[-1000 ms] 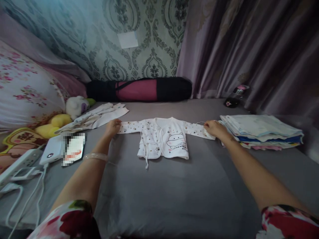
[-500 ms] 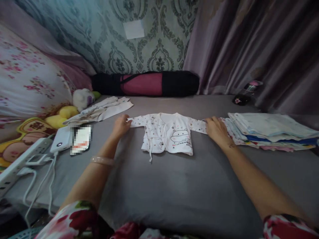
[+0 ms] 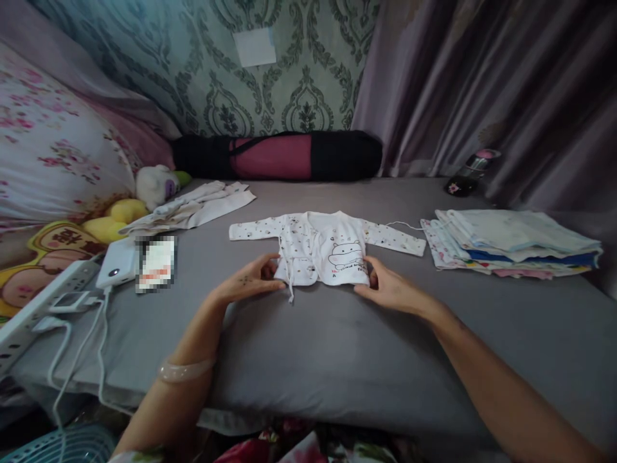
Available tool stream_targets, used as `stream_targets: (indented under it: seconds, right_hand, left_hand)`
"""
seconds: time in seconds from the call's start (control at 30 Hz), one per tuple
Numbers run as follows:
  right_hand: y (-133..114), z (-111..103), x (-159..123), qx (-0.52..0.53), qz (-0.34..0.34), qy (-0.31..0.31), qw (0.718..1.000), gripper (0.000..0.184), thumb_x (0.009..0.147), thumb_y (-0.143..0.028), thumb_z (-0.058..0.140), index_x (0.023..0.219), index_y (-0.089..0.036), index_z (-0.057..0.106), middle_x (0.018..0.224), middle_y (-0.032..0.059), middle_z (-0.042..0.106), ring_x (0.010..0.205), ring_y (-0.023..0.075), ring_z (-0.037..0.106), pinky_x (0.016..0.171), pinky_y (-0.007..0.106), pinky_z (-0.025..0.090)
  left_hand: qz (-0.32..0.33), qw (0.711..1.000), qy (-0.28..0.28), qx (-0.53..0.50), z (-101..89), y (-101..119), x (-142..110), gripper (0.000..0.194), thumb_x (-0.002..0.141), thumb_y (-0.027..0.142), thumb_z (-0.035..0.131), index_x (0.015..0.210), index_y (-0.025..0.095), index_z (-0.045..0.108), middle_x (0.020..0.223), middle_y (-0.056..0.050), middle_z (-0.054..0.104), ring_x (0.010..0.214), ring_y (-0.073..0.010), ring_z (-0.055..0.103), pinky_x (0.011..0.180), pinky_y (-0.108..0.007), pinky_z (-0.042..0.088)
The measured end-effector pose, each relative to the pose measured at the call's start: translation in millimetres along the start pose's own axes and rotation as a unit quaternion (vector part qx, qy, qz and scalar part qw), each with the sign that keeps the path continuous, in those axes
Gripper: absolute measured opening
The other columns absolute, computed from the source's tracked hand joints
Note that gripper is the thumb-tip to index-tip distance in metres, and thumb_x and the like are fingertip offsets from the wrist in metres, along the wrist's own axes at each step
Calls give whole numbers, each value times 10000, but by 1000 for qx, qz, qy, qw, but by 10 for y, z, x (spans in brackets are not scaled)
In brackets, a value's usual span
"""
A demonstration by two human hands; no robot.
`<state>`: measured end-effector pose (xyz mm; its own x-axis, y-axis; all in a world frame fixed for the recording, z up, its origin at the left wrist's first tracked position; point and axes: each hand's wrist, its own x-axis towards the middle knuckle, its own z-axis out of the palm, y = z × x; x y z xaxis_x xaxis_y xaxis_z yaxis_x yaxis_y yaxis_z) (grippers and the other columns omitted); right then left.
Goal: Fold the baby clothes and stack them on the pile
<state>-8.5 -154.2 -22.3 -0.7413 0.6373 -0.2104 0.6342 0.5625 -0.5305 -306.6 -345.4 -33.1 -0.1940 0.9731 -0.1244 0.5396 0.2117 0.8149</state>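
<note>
L hand (image 3: pixel 253 280) and R hand (image 3: pixel 393 286) are well apart, one at each lower corner of the white baby top (image 3: pixel 321 247), thumbs by the hem and fingers at the sides; can't tell if they pinch the fabric. Top lies face up, approx. flat, mid grey sheet (image 3: pixel 328 360), sleeves spread wide, L panel + sleeves w/ tiny prints, R panel w/ cartoon animal outline and lettering, thin tie (image 3: pixel 291 297) trailing past the hem. Vs. 0.5 s ago: hands were out at the sleeve ends; now they're down at the hem, sleeves uncovered.
</note>
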Motion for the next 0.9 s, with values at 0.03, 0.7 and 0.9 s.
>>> stream_targets:
  seconds: [0.03,0.7,0.9]
  right_hand:
    - [-3,42,-27,-8,-7,9,1000,754,807,-491,620,1438,-188,339,959,71,691,798,214,633,654,282,417]
    - [-279,224,-131,-179,52,89,978,494,956,-221,429,1444,-188,361,1129,142,683,998,291,658,751,340,438]
    - [-241,234,-186,-233,44,105,966,447,938,-131,391,1380,-176,443,1110,134,679,923,274,670,714,343,448]
  left_hand:
    - [14,1000,-4,-8,10,-25,-19,730,743,464,720,1360,214,422,930,-19,606,794,-143,561,686,-261,466]
    - [-52,934,123,331,233,105,-31,366,841,158,410,1183,231,519,1023,-77,664,927,-245,634,712,-302,425]
    - [-62,932,103,343,180,132,-47,330,819,151,427,1099,243,575,1072,-65,652,931,-239,626,692,-294,411]
